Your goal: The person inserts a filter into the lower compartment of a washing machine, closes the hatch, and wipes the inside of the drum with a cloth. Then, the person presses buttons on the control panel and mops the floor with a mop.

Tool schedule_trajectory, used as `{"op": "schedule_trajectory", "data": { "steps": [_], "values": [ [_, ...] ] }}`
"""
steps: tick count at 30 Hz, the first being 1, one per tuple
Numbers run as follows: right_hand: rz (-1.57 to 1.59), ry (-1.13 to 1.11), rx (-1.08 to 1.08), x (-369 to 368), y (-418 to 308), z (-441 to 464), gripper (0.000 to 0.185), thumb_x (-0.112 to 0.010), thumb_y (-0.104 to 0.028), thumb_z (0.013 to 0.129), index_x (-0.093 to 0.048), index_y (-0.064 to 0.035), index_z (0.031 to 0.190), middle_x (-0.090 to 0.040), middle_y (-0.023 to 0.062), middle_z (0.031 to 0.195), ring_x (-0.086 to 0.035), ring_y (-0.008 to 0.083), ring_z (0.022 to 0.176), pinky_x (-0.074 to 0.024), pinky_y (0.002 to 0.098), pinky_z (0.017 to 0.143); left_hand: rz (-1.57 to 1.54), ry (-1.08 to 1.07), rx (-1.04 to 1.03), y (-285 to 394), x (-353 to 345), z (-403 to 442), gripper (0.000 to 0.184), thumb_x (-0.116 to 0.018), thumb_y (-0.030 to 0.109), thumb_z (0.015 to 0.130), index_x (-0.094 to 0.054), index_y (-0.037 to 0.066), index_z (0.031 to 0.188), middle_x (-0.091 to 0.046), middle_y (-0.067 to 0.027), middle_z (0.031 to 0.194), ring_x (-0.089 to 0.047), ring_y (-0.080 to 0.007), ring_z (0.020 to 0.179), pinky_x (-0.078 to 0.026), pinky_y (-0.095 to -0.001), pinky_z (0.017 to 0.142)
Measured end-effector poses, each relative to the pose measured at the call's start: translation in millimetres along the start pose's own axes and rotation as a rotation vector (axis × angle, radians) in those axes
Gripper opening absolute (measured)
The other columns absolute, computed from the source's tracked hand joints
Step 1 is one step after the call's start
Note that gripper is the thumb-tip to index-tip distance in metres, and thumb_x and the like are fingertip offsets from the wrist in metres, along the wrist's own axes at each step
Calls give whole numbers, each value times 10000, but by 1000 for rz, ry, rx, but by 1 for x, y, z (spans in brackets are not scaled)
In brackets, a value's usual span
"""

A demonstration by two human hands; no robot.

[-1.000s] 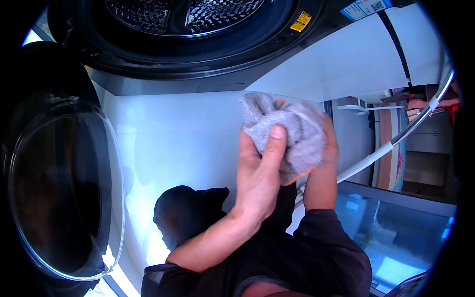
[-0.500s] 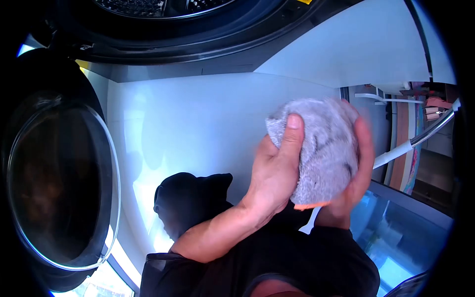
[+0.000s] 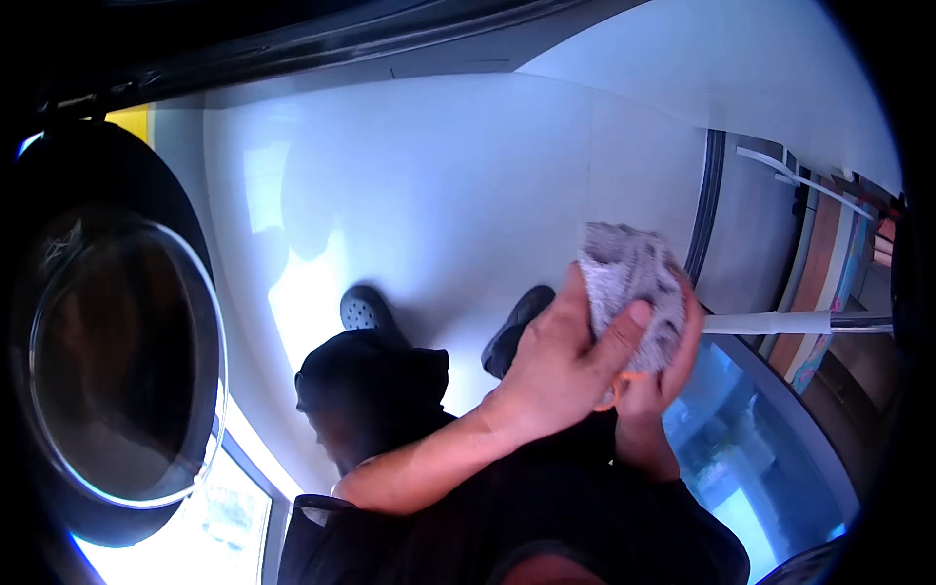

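A grey fluffy cloth (image 3: 624, 283) with an orange edge is bunched up between my two hands, right of the middle of the head view. My left hand (image 3: 556, 361) grips its near left side, the thumb pressed across the front of the fabric. Around the right side and underneath curls my right hand (image 3: 680, 346), partly hidden by the cloth. A bit of orange trim (image 3: 612, 395) shows below the left thumb.
At left hangs the open round washing machine door (image 3: 127, 361); the machine's dark rim (image 3: 341, 49) spans the top. Dark clogs (image 3: 366, 310) are on the pale floor (image 3: 439, 175). A metal rail (image 3: 770, 323) and a blue glass-like surface (image 3: 751, 448) are at right.
The cloth is folded into a smaller bundle, and both hands have closed in around it. My view has tilted downward, so the clogs now show and the drum opening has left the frame.
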State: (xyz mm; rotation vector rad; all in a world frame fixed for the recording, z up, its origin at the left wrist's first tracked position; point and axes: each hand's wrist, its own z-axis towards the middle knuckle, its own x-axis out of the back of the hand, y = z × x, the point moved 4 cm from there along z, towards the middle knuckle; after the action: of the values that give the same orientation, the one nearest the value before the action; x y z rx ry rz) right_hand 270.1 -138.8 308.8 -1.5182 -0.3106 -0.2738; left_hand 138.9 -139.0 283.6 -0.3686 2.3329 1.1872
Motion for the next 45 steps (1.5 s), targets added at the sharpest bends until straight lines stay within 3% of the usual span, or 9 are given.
{"op": "schedule_trajectory", "data": {
  "steps": [4,16,20,22,24,32,38,41,45],
  "values": [
    [-30,-135,-147,-16,-5,6,507,-572,-156,923,-440,88,1347,-536,213,1316,-534,296,1228,-392,412,1068,-260,259,1,-6,0,-18,505,-601,335,993,-446,-32,1304,-652,-148,1119,-612,-186,1056,-484,-330,923],
    [335,9,-860,-13,54,-80,223,-556,-128,991,-584,27,1149,-644,87,1069,-603,146,949,-489,289,854,-186,460,245,-67,19,-60,613,-724,356,914,-489,-64,1294,-628,-137,1147,-605,-191,1051,-495,-324,928],
    [329,53,-992,11,18,-125,326,-682,-102,851,-582,29,1133,-652,101,1050,-621,158,942,-504,295,826,-357,618,351,-131,20,-127,552,-726,317,913,-520,-14,1305,-632,-123,1178,-620,-197,1050,-496,-326,929],
    [316,-195,-1016,25,-21,-134,358,-672,-97,845,-574,27,1166,-650,98,1074,-631,163,959,-512,298,842,-398,641,395,-128,2,-164,542,-719,309,919,-520,-14,1306,-631,-123,1175,-619,-194,1044,-494,-323,932],
    [299,-424,-1049,43,-54,-143,479,-684,-90,831,-525,29,1267,-621,110,1153,-620,188,1057,-510,299,899,-405,638,443,-109,-18,-195,506,-697,288,938,-522,-14,1304,-629,-118,1165,-619,-191,1036,-497,-322,929],
    [599,-531,-1132,112,-167,-144,702,-762,-154,859,-386,1,1431,-555,135,1297,-547,216,1218,-462,338,1017,-270,408,458,1,-94,-248,394,-631,270,984,-530,46,1293,-639,-69,1134,-639,-168,997,-534,-319,882],
    [541,-781,-939,162,-241,-106,524,-713,-60,847,-491,-6,1319,-615,78,1192,-596,162,1116,-475,325,985,-80,69,347,105,-162,-265,509,-617,341,987,-497,31,1372,-607,-70,1248,-566,-159,1143,-447,-321,1008],
    [448,-823,-862,188,-283,-71,522,-721,-50,833,-500,-5,1303,-620,71,1166,-596,152,1098,-476,319,975,-25,0,245,167,-193,-271,605,-619,290,981,-399,19,1476,-545,-114,1384,-487,-216,1303,-358,-362,1119],
    [395,-817,-707,202,-308,-45,543,-732,-48,817,-496,-1,1305,-617,69,1155,-594,152,1093,-471,313,975,63,46,113,217,-221,-281,602,-608,304,985,-404,5,1466,-551,-123,1368,-488,-216,1295,-352,-359,1118]
  ]
}}
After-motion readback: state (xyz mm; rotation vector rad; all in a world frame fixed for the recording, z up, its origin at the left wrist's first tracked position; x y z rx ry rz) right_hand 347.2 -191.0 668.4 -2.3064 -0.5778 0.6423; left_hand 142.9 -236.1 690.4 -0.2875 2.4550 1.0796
